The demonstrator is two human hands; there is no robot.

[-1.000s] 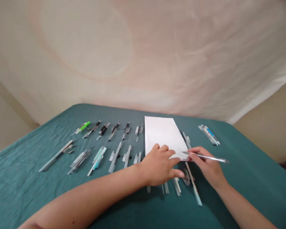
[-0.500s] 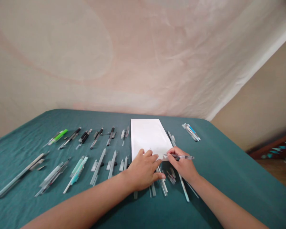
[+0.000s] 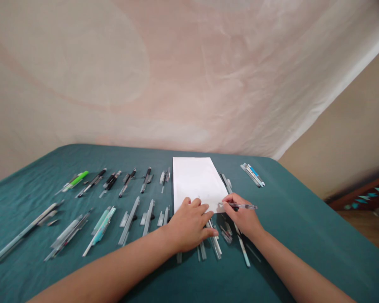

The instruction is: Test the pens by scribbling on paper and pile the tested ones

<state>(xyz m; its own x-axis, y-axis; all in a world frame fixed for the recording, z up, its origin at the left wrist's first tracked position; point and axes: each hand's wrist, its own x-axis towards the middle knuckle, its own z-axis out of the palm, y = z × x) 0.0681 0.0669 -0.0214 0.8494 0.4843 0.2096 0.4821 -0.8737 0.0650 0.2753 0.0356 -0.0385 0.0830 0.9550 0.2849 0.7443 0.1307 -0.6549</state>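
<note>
A white sheet of paper (image 3: 196,176) lies in the middle of the table, over part of the pens. My left hand (image 3: 191,223) rests flat with spread fingers on its lower edge. In my right hand (image 3: 241,214) a clear pen (image 3: 246,206) is pinched, its tip end at the lower right corner of the paper. The writing end is small and partly covered by my fingers. Below the paper, several slim white and clear pen parts (image 3: 215,244) stick out between my hands. A long pale tube (image 3: 244,250) runs beneath my right hand.
Disassembled pens lie in two rows at the left, among them a green pen (image 3: 78,179), black-gripped pens (image 3: 113,181) and a turquoise pen (image 3: 104,227). Several white and blue refills (image 3: 253,174) lie at the back right. A dark green cloth (image 3: 303,219) covers the table.
My right hand and the pen tip have shifted very slightly at the paper's corner. My left hand stays in place; the whole view has drifted a little.
</note>
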